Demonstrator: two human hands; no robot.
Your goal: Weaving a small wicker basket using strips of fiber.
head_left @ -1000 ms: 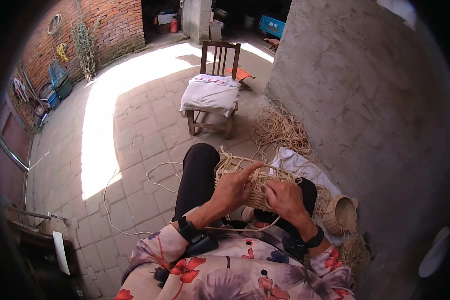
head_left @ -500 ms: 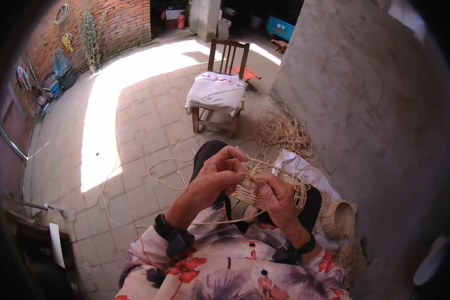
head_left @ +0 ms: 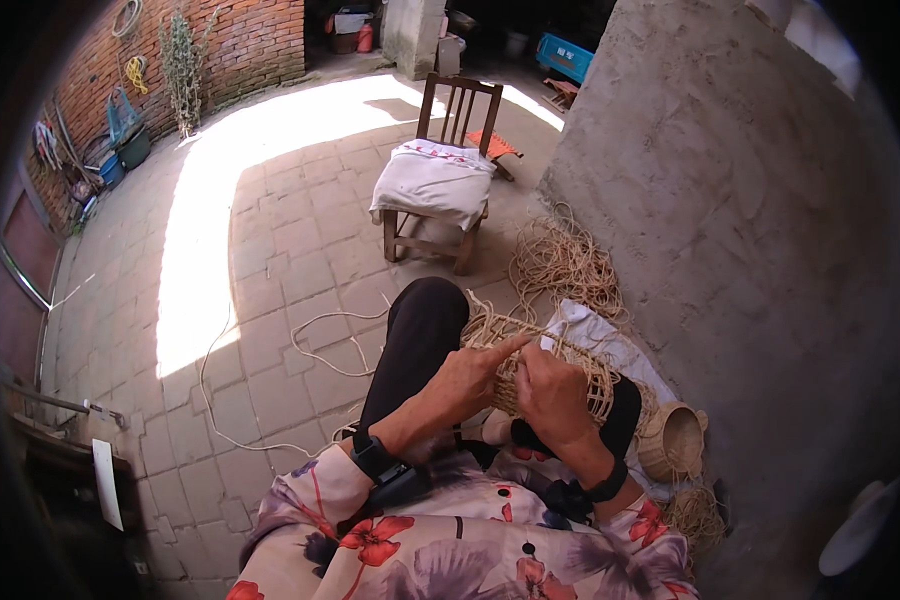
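Note:
An openwork woven straw basket (head_left: 602, 385) lies across my lap, pale strands sticking out at its far left end. My left hand (head_left: 472, 378) is at its near left side, index finger stretched toward the right thumb, the other fingers curled against the weave and partly hidden. My right hand (head_left: 557, 395) is closed, thumb and fingers pinched at the basket's upper edge. Both hands meet there; any strand between them is hidden. A long thin straw cord (head_left: 210, 400) loops over the paving at left and comes back near my left wrist.
A heap of loose straw cord (head_left: 568, 262) lies by the grey wall (head_left: 730, 200), beside a white cloth (head_left: 625, 345). A small round basket (head_left: 673, 442) and more cord (head_left: 695, 515) sit right of my leg. Ahead stands a wooden chair (head_left: 435, 190) with an orange folding stool (head_left: 495, 145) behind.
My hands have come down from the raised cord onto the basket's edge. My left hand has shifted lower and stretched its index finger; the cord stretch across my lap no longer shows.

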